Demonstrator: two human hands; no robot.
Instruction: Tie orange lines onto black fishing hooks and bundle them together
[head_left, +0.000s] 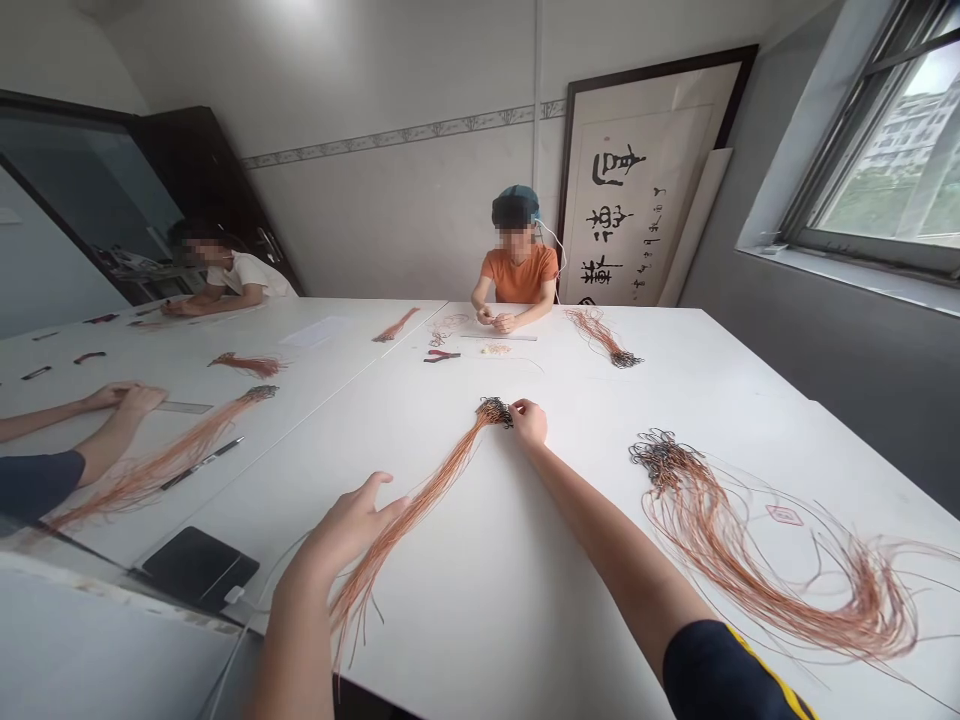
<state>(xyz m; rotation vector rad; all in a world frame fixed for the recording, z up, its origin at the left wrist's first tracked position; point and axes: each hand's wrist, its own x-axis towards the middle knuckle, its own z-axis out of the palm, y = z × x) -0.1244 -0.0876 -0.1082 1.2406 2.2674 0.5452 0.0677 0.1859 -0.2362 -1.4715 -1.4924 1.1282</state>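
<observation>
A long bundle of thin copper-coloured lines [442,470] lies across the white table, with a cluster of dark fish hooks [493,408] at its far end. At the right side of that cluster is my right hand [531,424], thumb and fingers pinched together on the hooks; how many they hold is hidden. My left hand [358,525] is beside the middle of the bundle, thumb and fingers apart, holding nothing. Over to the right a larger looped bundle of copper-coloured lines [780,590] rests with its own dark hooks [664,458].
Across the white table [585,560] sits a person in an orange top [519,275], near red-handled pliers [441,355]. Another person's hands [131,395] at left hold a ruler [186,407]. A black pen [202,463] and a black flat device with a cable [199,565] lie nearer.
</observation>
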